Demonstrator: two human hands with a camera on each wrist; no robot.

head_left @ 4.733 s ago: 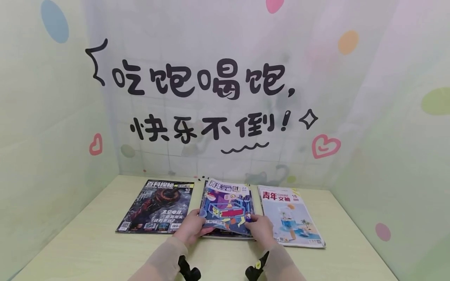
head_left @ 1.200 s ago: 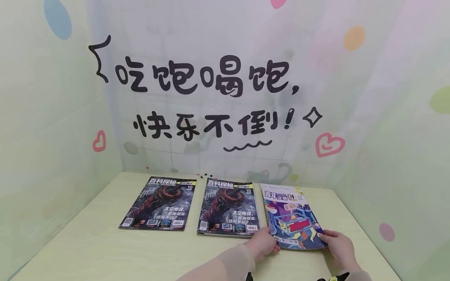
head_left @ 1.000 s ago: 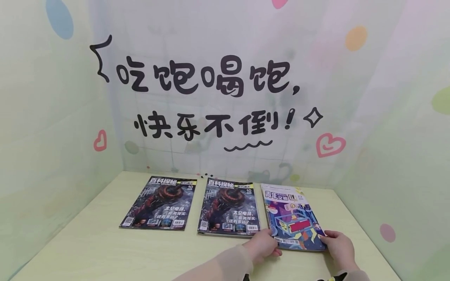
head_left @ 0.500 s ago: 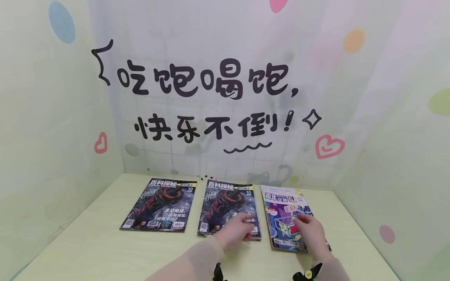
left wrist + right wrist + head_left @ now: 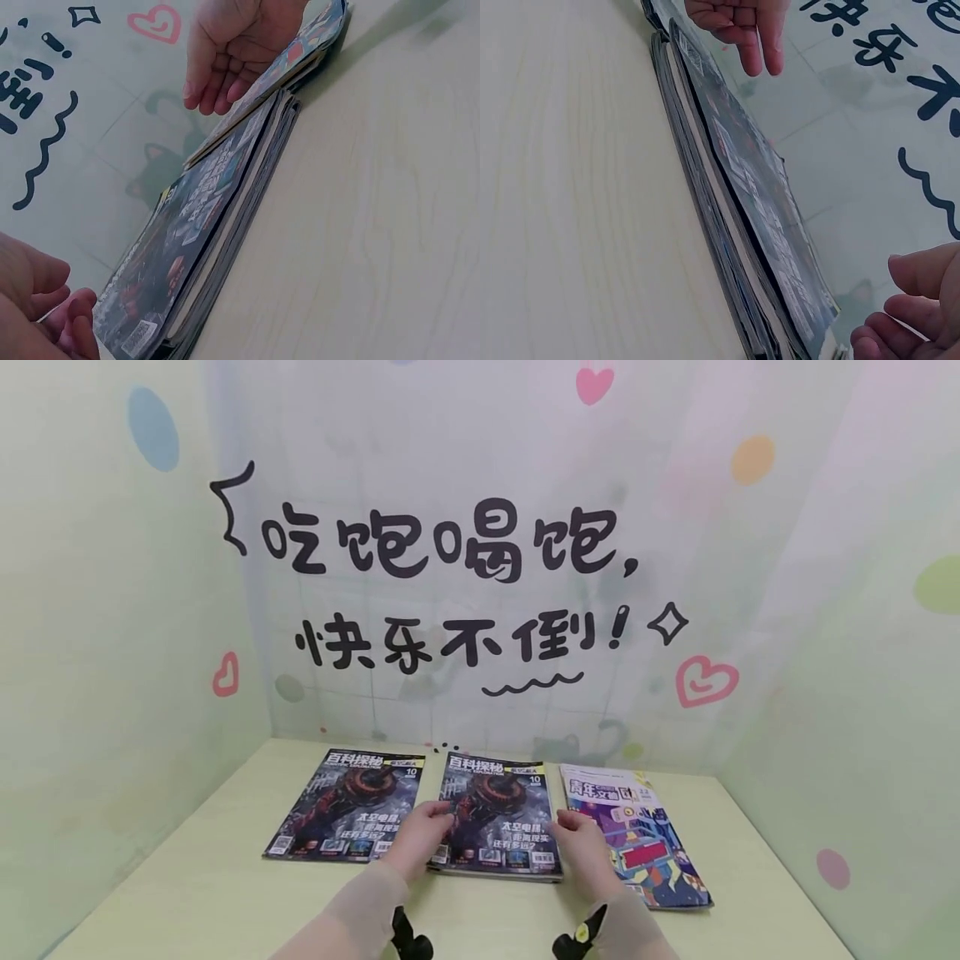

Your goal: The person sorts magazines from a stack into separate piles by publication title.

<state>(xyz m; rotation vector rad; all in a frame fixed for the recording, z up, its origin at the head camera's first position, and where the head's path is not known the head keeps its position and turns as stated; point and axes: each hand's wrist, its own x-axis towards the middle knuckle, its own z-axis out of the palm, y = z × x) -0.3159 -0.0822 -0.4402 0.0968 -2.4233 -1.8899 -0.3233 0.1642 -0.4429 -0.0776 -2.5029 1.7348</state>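
Note:
The middle magazine stack, with a dark cover, lies flat on the table. My left hand is at its left side and my right hand at its right. Both wrist views show the hands over the side edges, fingers loosely bent and nothing between them. Page edges in the left wrist view show several magazines piled under the dark cover. A purple-covered magazine tops the pile on the right, partly hidden by my right hand. On the left lies another dark-covered magazine, its lower right corner overlapped by my left hand.
Pale wood-look table extends in front of the magazines. A printed backdrop with black lettering and hearts rises behind, with side panels at left and right.
The purple magazine was carried from the middle stack onto the right pile and let go, uncovering the dark cover. Both hands then moved left to the middle stack. The head view shifted slightly.

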